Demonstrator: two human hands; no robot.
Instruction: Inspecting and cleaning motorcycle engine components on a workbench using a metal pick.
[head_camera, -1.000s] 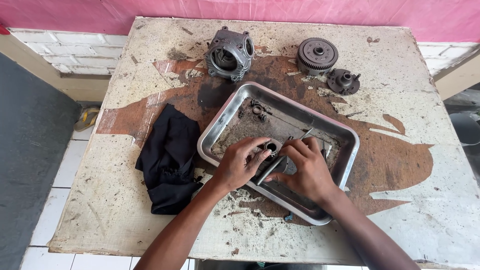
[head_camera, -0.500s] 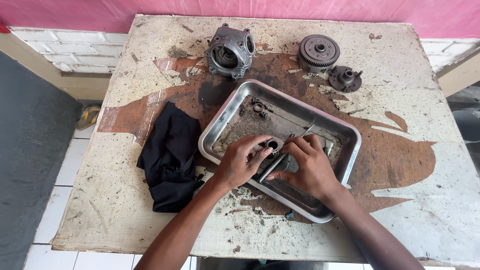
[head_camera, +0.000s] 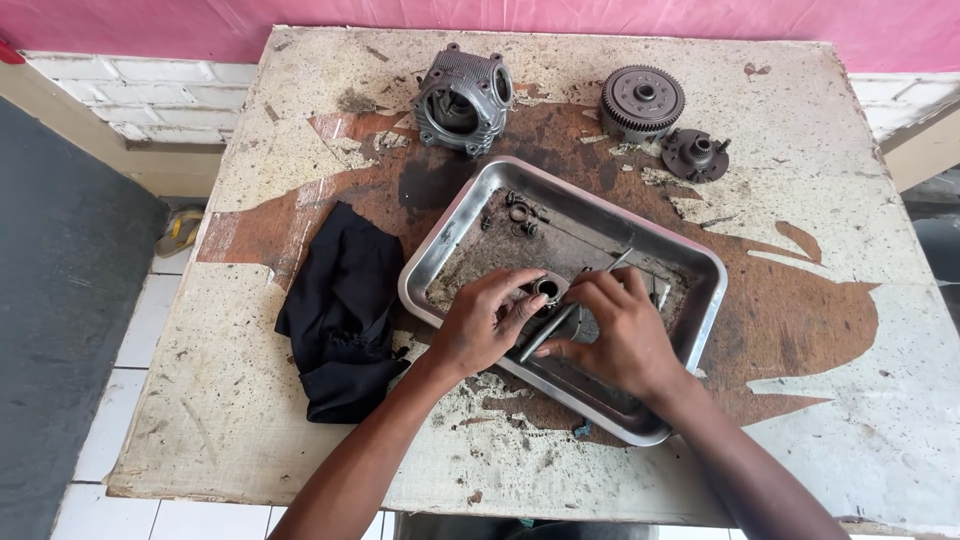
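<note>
A dirty steel tray (head_camera: 455, 230) lies in the middle of a worn table. Over its near half, my left hand (head_camera: 480, 325) grips a small round metal part with a hole (head_camera: 547, 290), fingers curled around it. My right hand (head_camera: 620, 335) is beside it, holding a thin metal rod or tool (head_camera: 548, 330) that points toward the left hand. Both hands touch at the round part. Several small metal bits (head_camera: 522, 212) lie at the far end of the tray.
A black rag (head_camera: 340, 310) lies left of the tray. At the table's far side stand a finned engine cylinder (head_camera: 463, 98), a toothed clutch gear (head_camera: 642, 100) and a smaller hub (head_camera: 694, 153). The table edge (head_camera: 300, 495) is near me; tiled floor lies to the left.
Both hands stay on the same small part in the tray with only slight finger movement. The view has shifted a little.
</note>
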